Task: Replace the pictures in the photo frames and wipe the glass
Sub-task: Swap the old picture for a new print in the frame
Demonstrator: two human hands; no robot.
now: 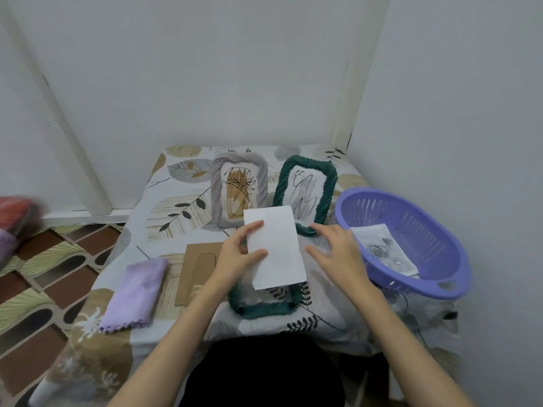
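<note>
Left hand (238,251) up over the table middle, forearm reaching in from low left, thumb and fingers pinching the left edge of a white rectangular sheet of paper (274,247), blank side up. Right hand (335,254) alongside, just right of the sheet, fingers spread and relaxed, gripping nothing, not plainly touching the paper. Directly under the sheet, a dark green rope-edged photo frame (260,306) lying flat near the front edge, its near end showing. Left of it, a brown cardboard backing board (195,267), then a folded lilac cloth with scalloped edge (133,292). Further back, a grey rope-edged photo frame with a tan line drawing (239,190) and a second dark green rope-edged frame with a grey scribble print (305,192), side by side. On the right, a purple slotted plastic basket (411,218) holding a grey rose print (382,251). All on a table under a leaf-patterned tablecloth (176,201), pushed into a corner of plain white walls (220,69). Patterned brown and green floor tiles (38,283) to the left.
</note>
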